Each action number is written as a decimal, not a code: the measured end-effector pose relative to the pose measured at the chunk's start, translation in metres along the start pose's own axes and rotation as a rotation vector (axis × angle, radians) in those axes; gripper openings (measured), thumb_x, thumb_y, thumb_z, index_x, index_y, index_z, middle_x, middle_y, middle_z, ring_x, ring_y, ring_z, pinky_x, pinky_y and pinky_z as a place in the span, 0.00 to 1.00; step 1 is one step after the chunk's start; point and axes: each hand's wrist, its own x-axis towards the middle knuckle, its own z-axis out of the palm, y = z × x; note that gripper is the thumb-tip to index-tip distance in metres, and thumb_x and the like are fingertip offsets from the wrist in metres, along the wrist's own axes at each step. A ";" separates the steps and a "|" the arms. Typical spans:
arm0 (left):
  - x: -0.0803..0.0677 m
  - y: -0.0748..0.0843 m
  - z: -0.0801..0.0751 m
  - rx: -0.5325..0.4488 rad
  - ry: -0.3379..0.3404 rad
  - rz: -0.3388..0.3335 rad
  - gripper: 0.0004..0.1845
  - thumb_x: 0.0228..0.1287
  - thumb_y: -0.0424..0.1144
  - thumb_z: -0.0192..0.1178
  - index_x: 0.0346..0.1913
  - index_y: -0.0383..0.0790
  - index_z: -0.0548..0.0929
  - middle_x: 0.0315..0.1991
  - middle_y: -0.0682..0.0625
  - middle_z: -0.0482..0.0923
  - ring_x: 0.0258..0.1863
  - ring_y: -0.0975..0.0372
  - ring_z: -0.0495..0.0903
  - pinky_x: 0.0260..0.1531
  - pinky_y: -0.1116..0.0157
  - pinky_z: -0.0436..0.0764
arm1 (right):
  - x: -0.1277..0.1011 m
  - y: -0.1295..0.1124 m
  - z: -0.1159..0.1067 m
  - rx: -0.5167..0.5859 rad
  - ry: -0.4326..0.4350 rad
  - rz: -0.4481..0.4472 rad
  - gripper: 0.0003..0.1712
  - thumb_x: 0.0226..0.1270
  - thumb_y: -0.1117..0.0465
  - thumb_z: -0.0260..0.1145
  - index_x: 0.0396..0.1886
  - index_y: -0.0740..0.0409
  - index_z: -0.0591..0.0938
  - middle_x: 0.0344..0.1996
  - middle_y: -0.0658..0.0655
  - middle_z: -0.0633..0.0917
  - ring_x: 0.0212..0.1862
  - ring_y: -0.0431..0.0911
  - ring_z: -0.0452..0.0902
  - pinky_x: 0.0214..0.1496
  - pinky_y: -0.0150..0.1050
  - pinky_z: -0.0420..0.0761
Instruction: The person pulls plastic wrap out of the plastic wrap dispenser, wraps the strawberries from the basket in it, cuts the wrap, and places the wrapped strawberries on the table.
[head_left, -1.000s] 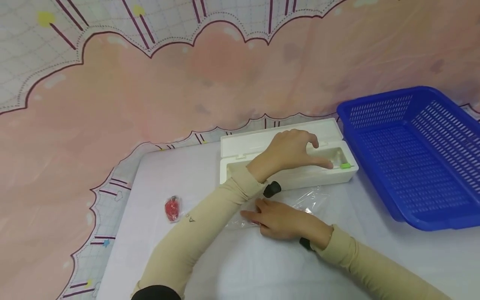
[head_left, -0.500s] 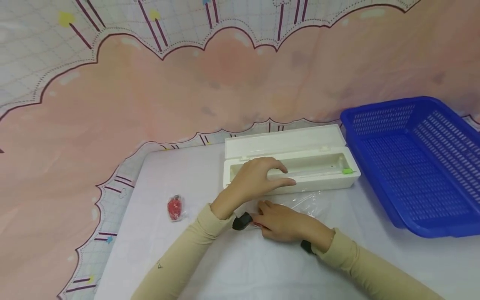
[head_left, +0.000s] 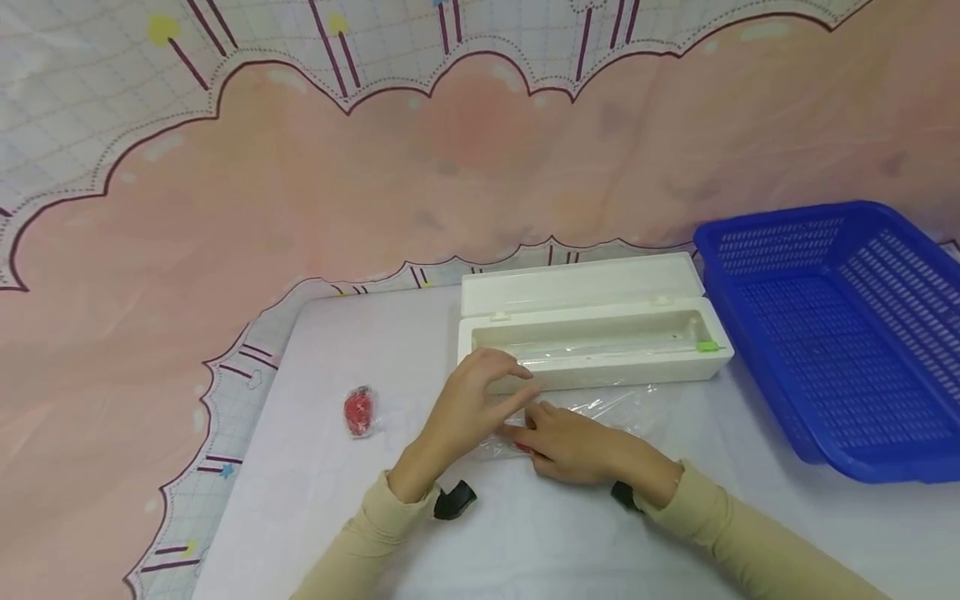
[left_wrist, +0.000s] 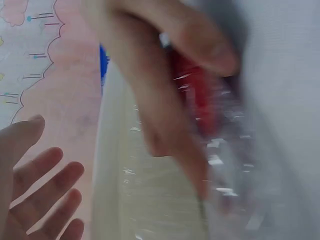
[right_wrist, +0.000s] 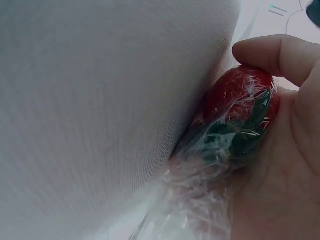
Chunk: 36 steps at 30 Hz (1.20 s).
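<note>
In the head view my right hand holds down a red strawberry with green leaves in clear cling film on the table, mostly hidden under the fingers. The right wrist view shows this strawberry against the palm, with a finger curled over its tip. Loose cling film trails from it towards the white dispenser box. My left hand hovers just left of the right hand, thumb and fingers apart, holding nothing visible. Behind both hands stands the cling film box, its lid raised and a green slide cutter at its right end.
A second red strawberry, wrapped in film, lies on the white table to the left. The blue plastic basket stands on the right, close beside the box. A patterned cloth hangs behind the table.
My left hand has come back from the box's right end, moving left and towards me to beside the right hand. The right hand stays over the strawberry. The head view has shifted slightly.
</note>
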 end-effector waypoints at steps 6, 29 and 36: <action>-0.025 -0.005 0.000 -0.009 -0.028 0.001 0.09 0.62 0.42 0.70 0.44 0.45 0.87 0.44 0.58 0.84 0.51 0.66 0.77 0.57 0.63 0.77 | -0.001 0.002 0.002 -0.010 0.026 -0.004 0.22 0.72 0.61 0.55 0.64 0.50 0.74 0.37 0.47 0.68 0.38 0.40 0.64 0.40 0.33 0.69; -0.065 -0.019 0.011 0.029 -0.144 -0.088 0.08 0.59 0.42 0.72 0.41 0.48 0.89 0.39 0.59 0.86 0.42 0.69 0.82 0.46 0.65 0.80 | -0.002 0.003 -0.001 0.058 0.064 -0.043 0.34 0.66 0.64 0.60 0.73 0.52 0.69 0.35 0.46 0.66 0.34 0.38 0.60 0.37 0.30 0.66; -0.064 -0.018 0.013 0.081 -0.193 -0.091 0.14 0.59 0.45 0.71 0.48 0.46 0.88 0.42 0.57 0.87 0.42 0.68 0.82 0.46 0.65 0.81 | 0.000 0.003 0.002 0.084 0.034 -0.017 0.37 0.68 0.62 0.59 0.76 0.56 0.62 0.36 0.47 0.66 0.35 0.39 0.61 0.39 0.31 0.67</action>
